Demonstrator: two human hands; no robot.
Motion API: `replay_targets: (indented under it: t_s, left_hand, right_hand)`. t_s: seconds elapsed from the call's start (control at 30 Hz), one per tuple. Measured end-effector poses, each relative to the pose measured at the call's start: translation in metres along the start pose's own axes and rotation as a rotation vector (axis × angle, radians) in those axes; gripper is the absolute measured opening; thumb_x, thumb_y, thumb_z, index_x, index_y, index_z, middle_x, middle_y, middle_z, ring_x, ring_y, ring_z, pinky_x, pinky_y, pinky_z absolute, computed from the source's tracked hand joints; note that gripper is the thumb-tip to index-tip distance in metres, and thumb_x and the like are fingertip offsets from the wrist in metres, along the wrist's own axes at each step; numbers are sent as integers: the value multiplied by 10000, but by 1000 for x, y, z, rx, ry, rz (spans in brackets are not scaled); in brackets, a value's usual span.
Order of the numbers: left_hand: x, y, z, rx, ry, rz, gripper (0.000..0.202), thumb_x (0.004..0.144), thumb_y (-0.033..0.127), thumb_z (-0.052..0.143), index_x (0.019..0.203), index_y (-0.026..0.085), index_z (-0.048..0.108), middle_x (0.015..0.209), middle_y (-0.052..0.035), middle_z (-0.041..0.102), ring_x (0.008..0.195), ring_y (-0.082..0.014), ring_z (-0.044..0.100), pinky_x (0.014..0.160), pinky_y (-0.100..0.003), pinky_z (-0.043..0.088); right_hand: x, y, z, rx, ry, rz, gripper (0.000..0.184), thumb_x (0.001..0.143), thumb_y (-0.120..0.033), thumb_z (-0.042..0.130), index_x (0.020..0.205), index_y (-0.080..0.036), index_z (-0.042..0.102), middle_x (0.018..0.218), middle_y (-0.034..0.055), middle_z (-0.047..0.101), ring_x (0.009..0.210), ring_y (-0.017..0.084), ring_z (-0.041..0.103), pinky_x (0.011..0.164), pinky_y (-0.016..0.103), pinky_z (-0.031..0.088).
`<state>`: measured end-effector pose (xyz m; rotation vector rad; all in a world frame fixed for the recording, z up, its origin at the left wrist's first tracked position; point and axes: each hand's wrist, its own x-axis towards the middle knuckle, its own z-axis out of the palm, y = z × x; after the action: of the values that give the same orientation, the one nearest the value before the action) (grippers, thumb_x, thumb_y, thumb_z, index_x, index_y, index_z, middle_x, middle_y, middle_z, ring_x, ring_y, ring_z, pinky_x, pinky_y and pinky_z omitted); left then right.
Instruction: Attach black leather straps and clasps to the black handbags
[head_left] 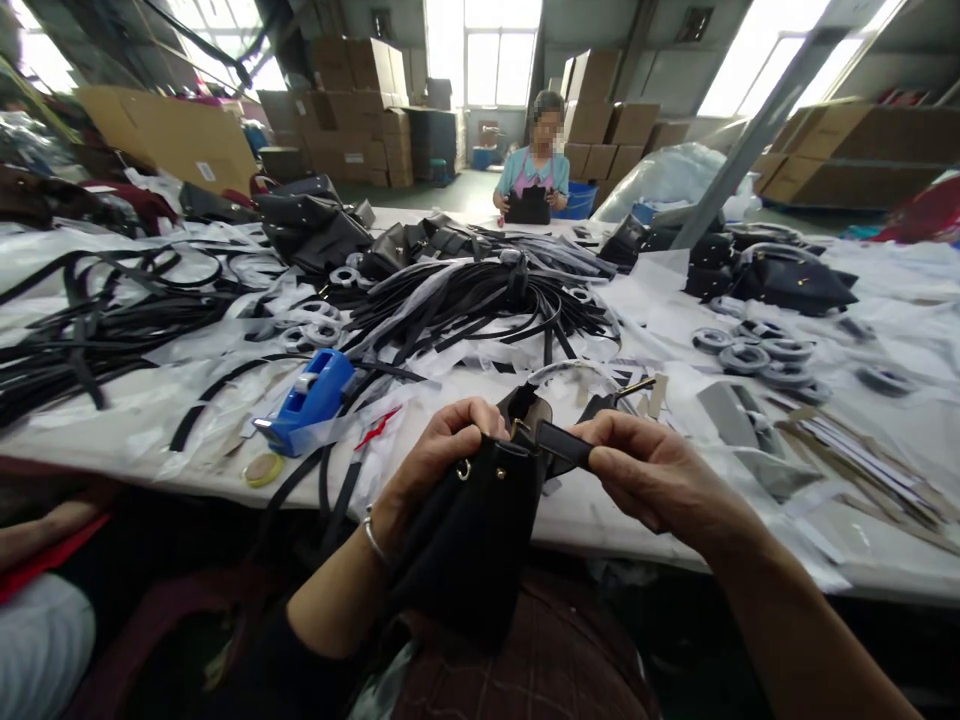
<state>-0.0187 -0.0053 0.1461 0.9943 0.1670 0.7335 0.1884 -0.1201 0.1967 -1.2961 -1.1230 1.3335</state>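
Note:
A black leather bag [472,540] hangs over my lap at the table's near edge. My left hand [439,455] is closed on the bag's upper rim, close to a small gold ring. My right hand [645,470] pinches a black strap [562,443] that runs to the bag's top. A silver bracelet sits on my left wrist.
A blue tape dispenser [307,400] lies left of my hands. Heaps of black straps [480,290], tape rolls [750,355] and black bags [311,225] cover the white table [150,410]. Another person [536,165] works at the far end. Cardboard boxes [360,110] line the back.

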Motion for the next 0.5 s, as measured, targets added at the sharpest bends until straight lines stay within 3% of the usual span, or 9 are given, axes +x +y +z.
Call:
replay_targets:
  t_s: [0.1, 0.2, 0.3, 0.4, 0.43, 0.5]
  left_hand:
    - [-13, -9, -21, 98, 87, 43, 310, 838, 416, 674, 735, 168, 518, 751, -1, 519, 722, -139, 518, 707, -259, 427]
    - [-37, -2, -40, 465, 122, 83, 236, 893, 385, 615, 793, 177, 562, 962, -54, 616, 1014, -219, 564, 934, -348, 422]
    - [-70, 12, -44, 995, 253, 109, 173, 909, 319, 601, 791, 192, 602, 1204, -71, 605, 1232, -264, 477, 1081, -424, 329]
    - [-106, 16, -31, 1451, 556, 133, 105, 912, 273, 596, 841, 213, 645, 1250, -76, 581, 1197, -273, 495, 1068, -465, 347]
    - [-117, 14, -25, 1537, 635, 146, 89, 919, 261, 581, 885, 221, 652, 1223, -80, 590, 1158, -267, 520, 1045, -462, 377]
    - [-134, 6, -13, 1584, 679, 131, 124, 931, 252, 552, 1018, 235, 638, 1191, -83, 604, 1105, -248, 566, 993, -422, 446]
  right_hand:
    - [16, 1, 15, -142, -17, 29, 356, 846, -492, 675, 771, -171, 542, 907, 42, 680, 397, 9, 320, 328, 164, 207]
    - [31, 5, 34, -319, -62, -6, 342, 877, -477, 634, 757, -176, 525, 1171, 81, 653, 528, 50, 447, 403, 181, 320]
    - [41, 11, 56, -493, -159, -76, 283, 896, -435, 607, 759, -193, 554, 982, 47, 698, 703, 132, 561, 575, 225, 424]
    - [46, 20, 74, -670, -231, -101, 244, 901, -402, 589, 748, -213, 564, 692, -14, 632, 649, 141, 546, 579, 247, 384]
    - [48, 24, 79, -709, -241, -101, 236, 901, -392, 584, 746, -216, 558, 651, -25, 605, 610, 134, 526, 556, 251, 360]
    - [50, 32, 88, -738, -258, -98, 211, 897, -371, 577, 753, -219, 549, 635, -33, 588, 575, 127, 503, 537, 256, 339]
